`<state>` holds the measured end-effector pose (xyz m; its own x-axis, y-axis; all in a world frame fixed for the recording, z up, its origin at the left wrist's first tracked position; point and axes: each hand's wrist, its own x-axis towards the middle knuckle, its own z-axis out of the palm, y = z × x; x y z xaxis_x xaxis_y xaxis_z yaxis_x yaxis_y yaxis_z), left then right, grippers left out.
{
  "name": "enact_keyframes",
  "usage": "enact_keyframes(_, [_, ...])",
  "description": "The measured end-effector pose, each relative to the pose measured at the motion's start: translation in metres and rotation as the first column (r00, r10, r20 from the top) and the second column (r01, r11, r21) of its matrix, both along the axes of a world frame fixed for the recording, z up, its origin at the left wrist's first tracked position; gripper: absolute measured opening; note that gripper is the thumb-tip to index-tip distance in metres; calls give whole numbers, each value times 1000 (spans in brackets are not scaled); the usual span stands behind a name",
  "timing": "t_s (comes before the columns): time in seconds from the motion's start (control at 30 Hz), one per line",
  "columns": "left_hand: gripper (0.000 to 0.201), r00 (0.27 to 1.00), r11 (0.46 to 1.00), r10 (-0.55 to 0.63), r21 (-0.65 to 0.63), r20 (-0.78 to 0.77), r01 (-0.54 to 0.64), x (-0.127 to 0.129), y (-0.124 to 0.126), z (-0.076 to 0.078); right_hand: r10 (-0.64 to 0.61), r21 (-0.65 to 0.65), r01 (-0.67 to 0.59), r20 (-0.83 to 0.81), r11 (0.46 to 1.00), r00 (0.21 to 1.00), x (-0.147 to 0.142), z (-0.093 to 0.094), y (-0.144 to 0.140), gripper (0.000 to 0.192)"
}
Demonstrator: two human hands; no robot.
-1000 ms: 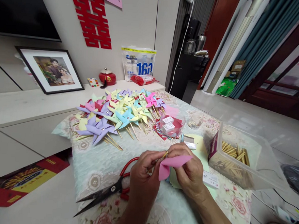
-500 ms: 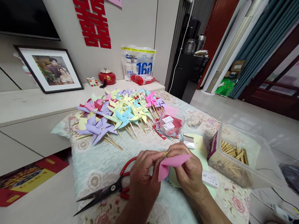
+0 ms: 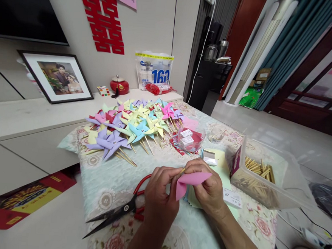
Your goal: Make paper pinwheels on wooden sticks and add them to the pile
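The left hand point(image 3: 161, 194) pinched a stick point(image 3: 182, 170) close beside the right hand point(image 3: 208, 188), which gripped pink paper point(image 3: 193, 179); the paper sat between both, on their near side. Scissors point(image 3: 125, 208) lay left, pinwheels point(image 3: 141, 126) far left, a tub point(image 3: 292, 193) right.

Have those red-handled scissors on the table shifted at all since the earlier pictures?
No. Against the round motif printed on the cloth, the scissors show no visible shift either way.
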<state>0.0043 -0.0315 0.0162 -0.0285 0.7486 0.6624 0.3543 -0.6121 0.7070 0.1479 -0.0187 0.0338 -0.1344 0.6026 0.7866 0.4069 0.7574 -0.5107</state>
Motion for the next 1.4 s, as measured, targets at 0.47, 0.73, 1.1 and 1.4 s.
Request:
enact_keyframes(0.47, [15, 996, 998, 60, 23, -60, -59, -2, -1, -2, -9, 9, 9, 7, 1000, 1000, 4, -8, 1, 32])
enact_keyframes(0.73, [16, 984, 997, 70, 51, -161, -62, -5, -4, 5, -41, 12, 41, 12, 999, 999, 2, -7, -1, 32])
enact_keyframes(1.1, [15, 990, 992, 121, 37, -76, -119, 4, -7, 0, -91, 8, 91, 12, 996, 996, -4, -1, -2, 28])
enact_keyframes(1.4, [17, 988, 994, 82, 79, -131, -72, 3, -9, 10, -111, 15, 110, 12, 994, 994, -3, -7, -2, 20])
